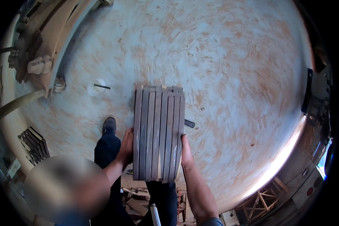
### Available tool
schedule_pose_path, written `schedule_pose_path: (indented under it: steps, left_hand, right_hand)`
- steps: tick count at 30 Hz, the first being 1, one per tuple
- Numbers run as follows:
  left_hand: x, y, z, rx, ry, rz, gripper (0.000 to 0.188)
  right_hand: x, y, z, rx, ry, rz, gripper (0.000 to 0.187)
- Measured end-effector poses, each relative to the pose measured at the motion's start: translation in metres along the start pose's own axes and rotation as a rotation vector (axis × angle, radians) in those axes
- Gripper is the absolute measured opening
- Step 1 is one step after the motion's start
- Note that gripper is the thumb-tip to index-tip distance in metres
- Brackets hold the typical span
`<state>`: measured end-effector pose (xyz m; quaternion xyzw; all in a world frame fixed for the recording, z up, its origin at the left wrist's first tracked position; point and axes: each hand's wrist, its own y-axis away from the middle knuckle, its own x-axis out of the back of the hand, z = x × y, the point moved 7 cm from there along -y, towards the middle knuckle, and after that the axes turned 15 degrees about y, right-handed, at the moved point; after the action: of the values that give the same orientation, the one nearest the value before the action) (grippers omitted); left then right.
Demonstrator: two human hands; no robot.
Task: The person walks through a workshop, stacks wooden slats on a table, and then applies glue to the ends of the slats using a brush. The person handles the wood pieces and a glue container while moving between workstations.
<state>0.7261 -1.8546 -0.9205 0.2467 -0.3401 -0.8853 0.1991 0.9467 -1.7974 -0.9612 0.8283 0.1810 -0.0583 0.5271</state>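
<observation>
Both hands carrying a bundle of grey slats

The left hand (125, 147) and right hand (185, 150) clamp the slat bundle (159, 132) between them, fingers pressed flat on its sides, above a shoe (109, 125) and the dusty floor (222, 60).

I see my left hand (126, 147) and right hand (185, 150) clamping a bundle of grey wooden slats (159, 132) from either side — held above the dusty concrete floor (222, 60). My dark shoe (109, 125) shows just left of it.
</observation>
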Motion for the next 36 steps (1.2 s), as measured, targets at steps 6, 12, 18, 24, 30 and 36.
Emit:
schedule_pose_path:
  steps: [6, 12, 18, 24, 30, 36]
  left_hand:
    - [0.006, -0.118, -0.038, -0.071, 0.041, 0.139, 0.046]
    - [0.017, -0.245, -0.077, 0.026, 0.399, 0.215, 0.053]
    - [0.0, -0.289, -0.055, 0.102, -0.55, 0.199, 0.08]
    - [0.006, -0.292, -0.062, 0.062, -0.635, 0.076, 0.068]
    - [0.008, -0.251, -0.084, 0.209, -0.652, 0.029, 0.081]
    - [0.045, -0.188, -0.096, 0.185, -0.372, 0.048, 0.078]
  right_hand:
    - [0.032, -0.116, -0.031, -0.09, -0.089, -0.009, 0.058]
    - [0.037, -0.209, -0.112, 0.053, 0.102, -0.053, 0.074]
    - [0.067, -0.27, -0.131, 0.226, 0.914, 0.092, 0.062]
    - [0.075, -0.274, -0.13, 0.307, 0.768, 0.315, 0.051]
    - [0.08, -0.267, -0.129, 0.184, 0.837, 0.367, 0.05]
    - [0.108, -0.259, -0.123, 0.166, 1.013, 0.518, 0.066]
